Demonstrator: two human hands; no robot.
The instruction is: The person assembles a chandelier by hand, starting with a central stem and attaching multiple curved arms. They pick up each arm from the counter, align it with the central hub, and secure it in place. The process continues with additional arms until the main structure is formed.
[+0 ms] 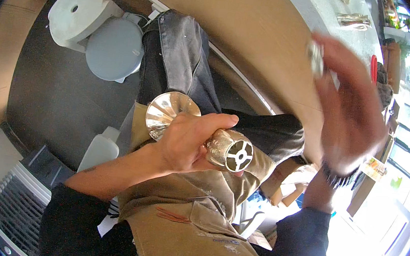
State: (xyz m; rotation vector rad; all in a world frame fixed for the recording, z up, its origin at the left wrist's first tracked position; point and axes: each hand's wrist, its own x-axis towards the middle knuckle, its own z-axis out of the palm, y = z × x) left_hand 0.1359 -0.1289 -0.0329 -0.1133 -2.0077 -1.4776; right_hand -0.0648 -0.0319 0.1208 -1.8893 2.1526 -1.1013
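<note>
My left hand (188,139) is closed around a polished gold-toned metal piece (223,145) over my lap. Its wide flared end (170,116) points away to the left. The bulbous end faces me and the right, its round opening crossed by a spoked insert with a small central hole. My right hand (350,94) is raised at the right, apart from the piece and smeared by motion. Between its thumb and fingers shows a small shiny silvery thing (316,60), too blurred to name.
A brown apron (195,203) covers my lap. At the upper right, a pale worktop (326,12) bears another shiny metal item (353,21). A round-topped white unit (78,10) and a grey round lid (115,48) stand on the dark floor. A heater (16,207) stands lower left.
</note>
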